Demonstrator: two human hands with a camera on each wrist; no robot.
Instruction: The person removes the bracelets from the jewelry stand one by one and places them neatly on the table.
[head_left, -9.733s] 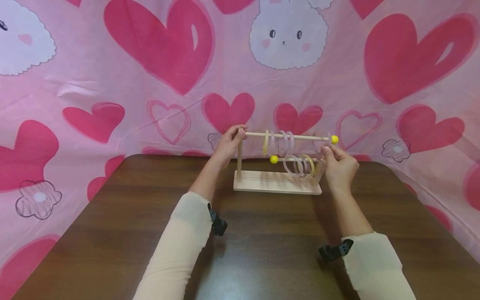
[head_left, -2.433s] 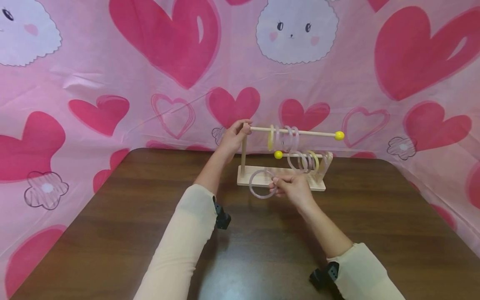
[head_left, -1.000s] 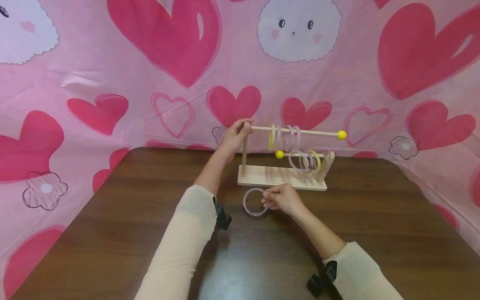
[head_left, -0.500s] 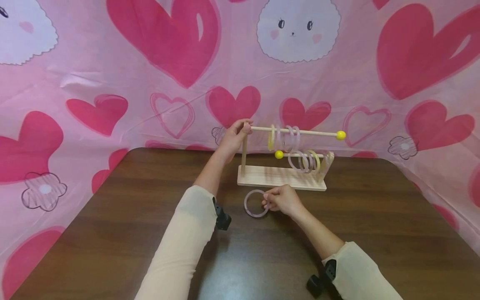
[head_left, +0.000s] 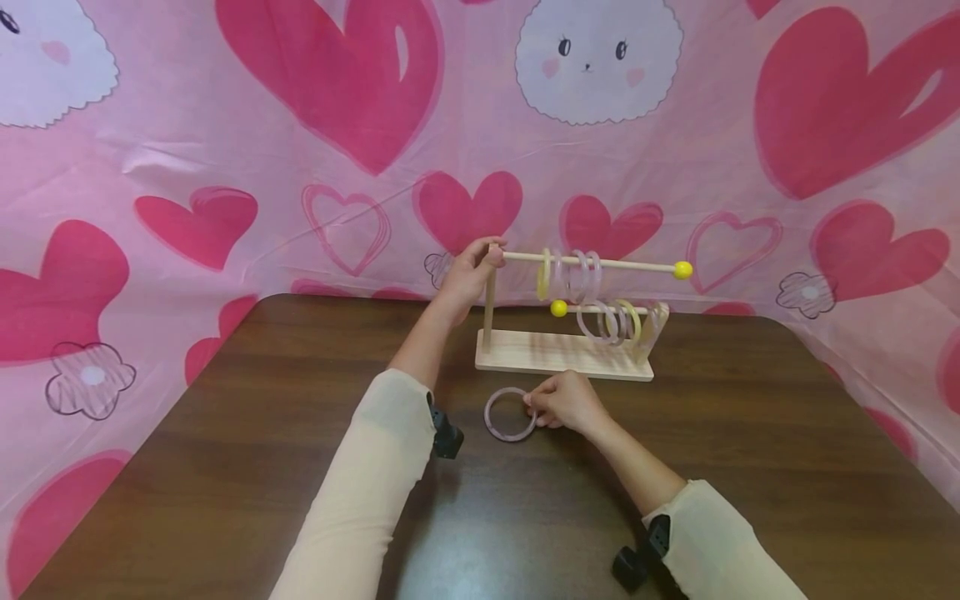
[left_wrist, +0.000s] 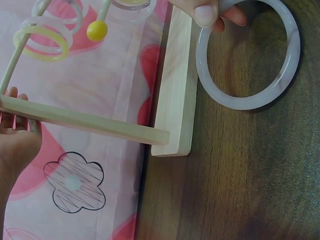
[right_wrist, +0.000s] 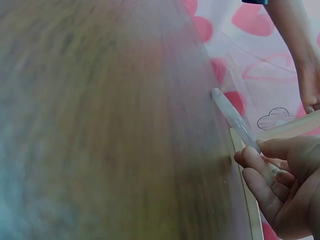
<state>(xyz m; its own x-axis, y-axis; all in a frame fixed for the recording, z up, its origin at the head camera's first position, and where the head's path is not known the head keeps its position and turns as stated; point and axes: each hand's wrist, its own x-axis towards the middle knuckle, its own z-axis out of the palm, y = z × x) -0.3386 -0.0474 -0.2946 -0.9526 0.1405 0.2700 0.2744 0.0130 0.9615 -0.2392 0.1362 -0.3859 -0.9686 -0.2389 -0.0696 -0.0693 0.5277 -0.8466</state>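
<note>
In the head view a wooden bangle stand has two rods, each ending in a yellow ball. My left hand grips the top of its left post. With thumb and fingers my right hand pinches a pale lilac bangle in front of the base, low over the table. The left wrist view shows this bangle whole except under the fingertips; the right wrist view shows it edge-on. Whether its far side touches the wood, I cannot tell. Several bangles hang on the upper rod and on the lower rod.
The dark wooden table extends on all sides of the stand. Behind it hangs a pink cloth with hearts and faces. A black wrist camera sits on the left sleeve, another camera on the right.
The right hand was at the upper rod's right end; it has brought a bangle down and forward to the table. Just now the bangle sinks slightly lower. The left hand stays on the post.
</note>
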